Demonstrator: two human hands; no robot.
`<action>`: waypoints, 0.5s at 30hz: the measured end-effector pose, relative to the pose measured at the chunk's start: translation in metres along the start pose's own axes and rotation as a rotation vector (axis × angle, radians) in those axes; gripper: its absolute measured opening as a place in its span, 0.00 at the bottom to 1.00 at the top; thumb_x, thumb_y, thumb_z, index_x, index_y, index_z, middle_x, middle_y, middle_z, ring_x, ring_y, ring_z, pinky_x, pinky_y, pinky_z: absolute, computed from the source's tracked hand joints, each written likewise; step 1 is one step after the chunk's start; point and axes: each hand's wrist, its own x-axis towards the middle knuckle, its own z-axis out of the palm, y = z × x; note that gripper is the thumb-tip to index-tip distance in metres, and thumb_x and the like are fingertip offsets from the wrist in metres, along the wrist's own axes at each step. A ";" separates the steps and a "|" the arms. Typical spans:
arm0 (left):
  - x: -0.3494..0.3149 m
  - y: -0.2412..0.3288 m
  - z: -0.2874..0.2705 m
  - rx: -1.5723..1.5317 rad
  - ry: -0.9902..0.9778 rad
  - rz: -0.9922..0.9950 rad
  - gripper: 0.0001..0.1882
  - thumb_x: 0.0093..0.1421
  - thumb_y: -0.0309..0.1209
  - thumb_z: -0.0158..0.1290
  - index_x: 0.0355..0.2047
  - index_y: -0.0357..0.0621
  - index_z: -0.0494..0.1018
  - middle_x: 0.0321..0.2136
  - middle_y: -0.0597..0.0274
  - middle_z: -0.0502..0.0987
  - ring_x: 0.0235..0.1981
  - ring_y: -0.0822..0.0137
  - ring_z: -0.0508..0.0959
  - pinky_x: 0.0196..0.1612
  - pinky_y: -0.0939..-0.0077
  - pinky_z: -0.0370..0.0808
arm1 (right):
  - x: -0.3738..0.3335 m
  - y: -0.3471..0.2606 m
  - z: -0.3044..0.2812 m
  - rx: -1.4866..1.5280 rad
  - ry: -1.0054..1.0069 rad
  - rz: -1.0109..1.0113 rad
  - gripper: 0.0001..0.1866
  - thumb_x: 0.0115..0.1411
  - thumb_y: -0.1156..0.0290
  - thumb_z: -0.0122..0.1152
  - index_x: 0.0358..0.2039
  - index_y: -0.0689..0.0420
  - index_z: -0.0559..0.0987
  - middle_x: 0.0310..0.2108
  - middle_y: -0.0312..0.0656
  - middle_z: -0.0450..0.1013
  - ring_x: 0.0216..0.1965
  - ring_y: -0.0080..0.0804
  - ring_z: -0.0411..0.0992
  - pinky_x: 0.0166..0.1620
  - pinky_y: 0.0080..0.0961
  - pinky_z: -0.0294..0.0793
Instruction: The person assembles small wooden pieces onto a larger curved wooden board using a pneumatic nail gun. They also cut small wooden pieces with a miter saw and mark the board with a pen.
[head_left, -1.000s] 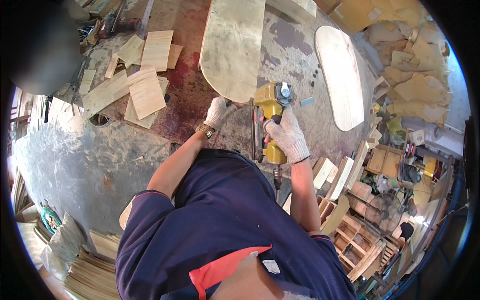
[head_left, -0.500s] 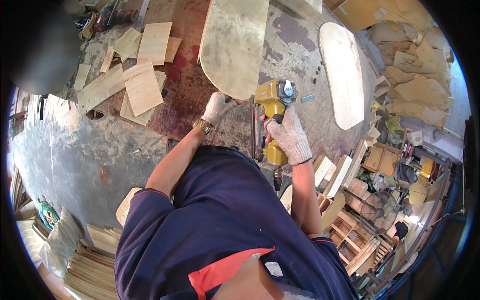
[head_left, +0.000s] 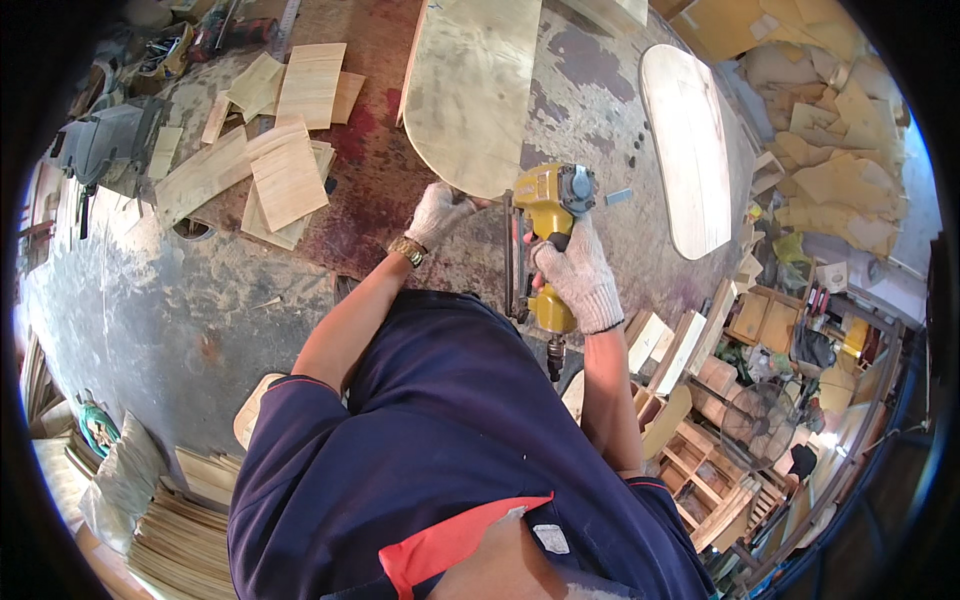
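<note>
My right hand (head_left: 578,270), in a white knit glove, grips a yellow air nail gun (head_left: 546,205) by its handle. The gun's head points away from me, and its long dark magazine runs down the left side. At the near rounded end of a long pale wooden panel (head_left: 470,100), my left hand (head_left: 437,216), gloved and with a gold watch at the wrist, is closed with its fingers at the panel's edge. The fingertips are partly hidden there. The gun's head is just right of that rounded end.
The worn table (head_left: 590,130) carries a second rounded panel (head_left: 687,150) at the right and a small blue-grey block (head_left: 618,197). Several thin wood offcuts (head_left: 288,175) lie at the left beside a grey tool (head_left: 108,145). A fan (head_left: 757,425) stands low right.
A dark blurred shape at the upper left has gone, and a grey tool shows there. The nail gun has shifted very slightly; both hands keep their holds.
</note>
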 end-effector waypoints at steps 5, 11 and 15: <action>-0.007 0.011 -0.011 -0.080 0.012 -0.006 0.20 0.61 0.39 0.67 0.45 0.35 0.80 0.33 0.63 0.86 0.34 0.78 0.80 0.37 0.75 0.78 | 0.001 0.002 0.000 0.025 -0.011 0.014 0.27 0.59 0.75 0.60 0.58 0.63 0.63 0.37 0.45 0.80 0.20 0.30 0.78 0.26 0.29 0.81; -0.005 0.012 -0.033 0.276 0.116 -0.028 0.31 0.53 0.47 0.71 0.49 0.37 0.77 0.38 0.55 0.83 0.35 0.57 0.82 0.42 0.65 0.79 | 0.002 0.001 -0.001 0.023 -0.013 0.016 0.27 0.58 0.76 0.60 0.57 0.64 0.63 0.37 0.44 0.80 0.20 0.30 0.78 0.27 0.29 0.81; -0.008 0.009 -0.022 0.485 0.541 0.226 0.45 0.45 0.48 0.76 0.57 0.38 0.69 0.57 0.46 0.75 0.50 0.53 0.80 0.48 0.60 0.78 | 0.002 0.002 -0.001 0.001 -0.023 0.029 0.28 0.58 0.77 0.57 0.60 0.60 0.63 0.40 0.44 0.78 0.20 0.26 0.73 0.25 0.27 0.78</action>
